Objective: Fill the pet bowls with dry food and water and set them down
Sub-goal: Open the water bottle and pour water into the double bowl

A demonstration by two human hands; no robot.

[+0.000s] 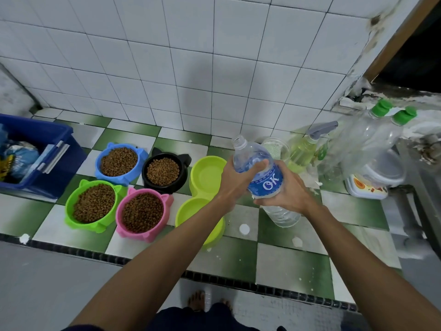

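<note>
On a raised ledge of green-and-white tiles (293, 263) against the white tiled wall, four cat-eared bowls sit close together, each heaped with brown dry food: a blue bowl (120, 161) at the far left, a black bowl (164, 172) right of it, a green bowl (94, 203) near left and a pink bowl (143, 212) beside that. Just right of them lies a lime double bowl (205, 187), both of its wells without food. Further left stands a blue bin (47, 144) with packets inside. To the right crowd a clear jar (276, 146), a spray bottle (304, 149) of yellowish liquid, two green-capped bottles (381, 120) and a small lidded box (366, 187), hemming in that side. A capless water bottle (262, 177) with a blue label tilts, mouth leaning left toward the double bowl's far well, with some water inside. The left hand (235, 177) wraps its fingers and thumb around the bottle's upper shoulder; the right hand (284, 187) clasps the labelled middle from the right. Bare tile lies open near the ledge's front edge, trimmed in black.
</note>
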